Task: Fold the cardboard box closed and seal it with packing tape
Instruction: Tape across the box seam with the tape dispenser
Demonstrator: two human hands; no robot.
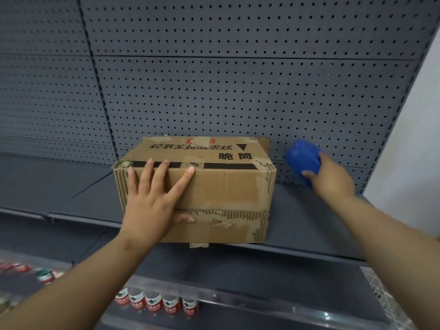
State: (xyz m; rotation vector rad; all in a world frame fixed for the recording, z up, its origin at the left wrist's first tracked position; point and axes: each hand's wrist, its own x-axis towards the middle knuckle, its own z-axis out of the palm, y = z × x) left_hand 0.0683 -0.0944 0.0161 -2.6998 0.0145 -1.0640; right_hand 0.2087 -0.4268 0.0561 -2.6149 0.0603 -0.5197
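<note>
While the left hand (152, 201) lies flat, fingers spread, on the cardboard box (221, 186) on the shelf (309, 222), the right hand (333, 179) grips a blurry blue tape dispenser (302, 160); the box could slide back if pushed

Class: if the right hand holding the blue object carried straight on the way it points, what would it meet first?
Probably the grey perforated back panel beyond the right hand; depth is unclear.

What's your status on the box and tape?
Left hand flat on the box, flaps folded shut. Right hand grips the blue tape dispenser, off the box's right. Nothing in the way.
</note>
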